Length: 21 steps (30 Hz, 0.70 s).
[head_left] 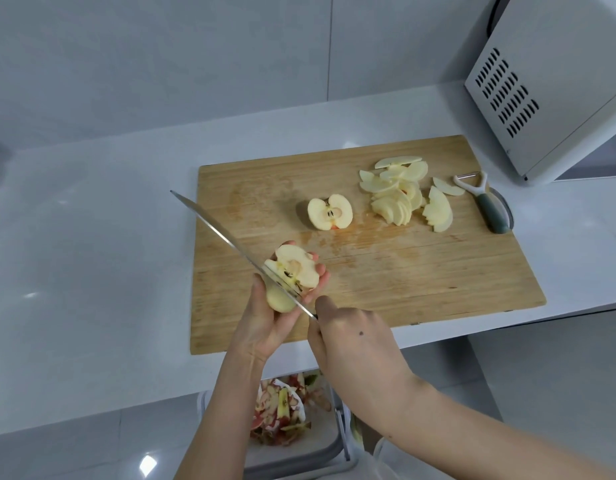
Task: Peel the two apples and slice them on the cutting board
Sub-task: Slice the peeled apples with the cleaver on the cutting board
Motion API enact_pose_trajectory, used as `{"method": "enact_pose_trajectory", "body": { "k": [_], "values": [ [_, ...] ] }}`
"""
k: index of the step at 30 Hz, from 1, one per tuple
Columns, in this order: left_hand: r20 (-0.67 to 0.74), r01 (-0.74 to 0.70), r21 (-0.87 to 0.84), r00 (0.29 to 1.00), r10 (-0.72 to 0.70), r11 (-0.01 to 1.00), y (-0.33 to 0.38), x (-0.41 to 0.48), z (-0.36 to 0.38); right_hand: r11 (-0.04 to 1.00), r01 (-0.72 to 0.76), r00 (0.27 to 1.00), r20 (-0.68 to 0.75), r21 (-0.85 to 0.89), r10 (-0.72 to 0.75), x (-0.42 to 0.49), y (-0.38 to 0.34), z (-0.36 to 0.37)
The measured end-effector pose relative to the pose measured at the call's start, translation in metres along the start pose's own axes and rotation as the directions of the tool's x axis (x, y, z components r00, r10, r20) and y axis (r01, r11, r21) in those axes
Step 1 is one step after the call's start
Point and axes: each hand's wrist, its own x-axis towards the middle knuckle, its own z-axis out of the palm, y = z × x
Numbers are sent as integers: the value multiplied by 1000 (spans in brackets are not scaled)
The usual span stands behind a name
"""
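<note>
My left hand (265, 320) cups a peeled apple half (297, 266), cut face up, above the near left corner of the wooden cutting board (420, 271). In my right hand (348, 337) is a long knife (230, 242), gripped by the handle; its blade lies across the core side of that half. A second peeled half (330, 212) lies cut face up on the middle of the board. A pile of apple slices (401, 194) covers the board's far right part.
A peeler (483, 202) with a grey-green handle lies at the board's right edge. A white microwave (555, 84) stands at the back right. Below the counter's front edge, a bin (292, 441) holds red apple peels.
</note>
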Motion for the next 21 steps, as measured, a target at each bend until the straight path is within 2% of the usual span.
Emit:
{"method": "enact_pose_trajectory", "body": {
  "k": [2,6,11,16,18,19,21],
  "values": [
    [-30,16,-37,999,-17,999,-1,1,0,1000,-3,1000,-14,-1,3,1,0,-1],
    [-230,-46,104,971,69,994,-5,2,11,1000,-16,1000,-6,-23,16,4,-1,-3],
    [-341,-15,180,937,76,984,-8,-6,8,999,8,1000,20,-33,-7,1,-2,2],
    [-380,7,381,913,149,924,0,-30,-14,985,51,996,60,162,-62,-6,0,8],
    [-394,21,427,904,165,904,8,-41,-20,977,21,995,95,210,-42,-6,1,8],
    [-412,37,427,897,158,904,11,-44,-22,979,-1,987,155,203,-32,-4,3,9],
    [-452,67,384,883,125,921,19,-53,-24,947,-84,958,285,310,-9,-6,4,10]
  ]
}}
